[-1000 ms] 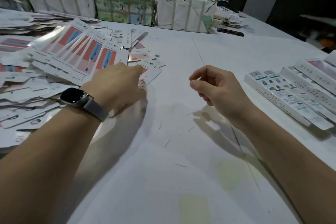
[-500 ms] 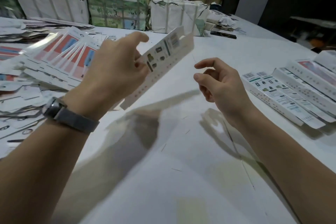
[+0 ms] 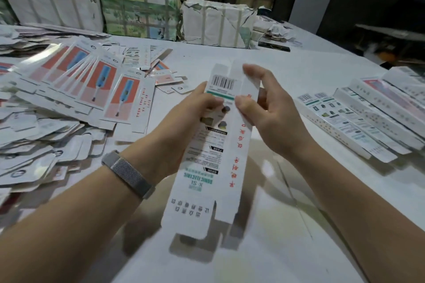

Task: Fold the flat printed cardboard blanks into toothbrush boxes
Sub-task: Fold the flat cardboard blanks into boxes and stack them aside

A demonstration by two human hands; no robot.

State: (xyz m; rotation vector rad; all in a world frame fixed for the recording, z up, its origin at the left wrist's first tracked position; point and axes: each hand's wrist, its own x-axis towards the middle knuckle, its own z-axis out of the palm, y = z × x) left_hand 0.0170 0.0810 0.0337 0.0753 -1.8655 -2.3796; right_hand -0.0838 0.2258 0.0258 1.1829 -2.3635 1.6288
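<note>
A long white printed blank [image 3: 213,167] with a barcode, black text and red characters hangs above the table, its far end up between my hands. My left hand [image 3: 184,122] grips its left edge near the barcode, thumb on the printed face. My right hand [image 3: 269,112] pinches the right side panel between thumb and fingers. A spread pile of flat blanks [image 3: 92,80] with red and blue toothbrush pictures lies at the left. Several folded boxes [image 3: 358,112] lie in a row at the right.
Wrapped paper bundles [image 3: 142,7] stand along the back of the white table [image 3: 287,225]. Small loose die-cut pieces [image 3: 34,149] are heaped at the near left. A dark flat object [image 3: 273,46] lies behind the bundles at the back right.
My left hand lifted one blank off the pile and swung it lengthwise in front of me. My right hand, held loosely curled before, now pinches the blank's right panel.
</note>
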